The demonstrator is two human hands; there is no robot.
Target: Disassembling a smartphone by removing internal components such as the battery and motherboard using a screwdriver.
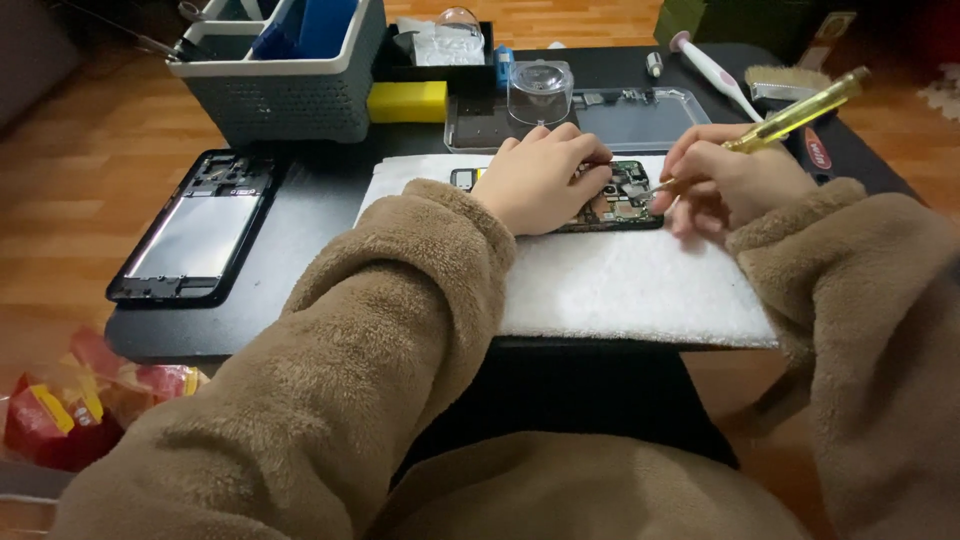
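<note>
An opened phone (628,196) with its circuit board showing lies on a white foam pad (630,285) on the black table. My left hand (540,180) rests on the phone's middle, fingers curled, pressing it down. My right hand (725,180) grips a yellow-handled screwdriver (800,110), and its tip touches the board at the phone's right end. Both arms wear fluffy brown sleeves.
A phone frame with its screen (195,230) lies at the table's left. A grey basket (280,80), a yellow block (407,101), a clear tray (620,118) with a clear dome, a white brush (712,70) and a bristle brush (785,82) line the back. Red bags (80,405) sit on the floor.
</note>
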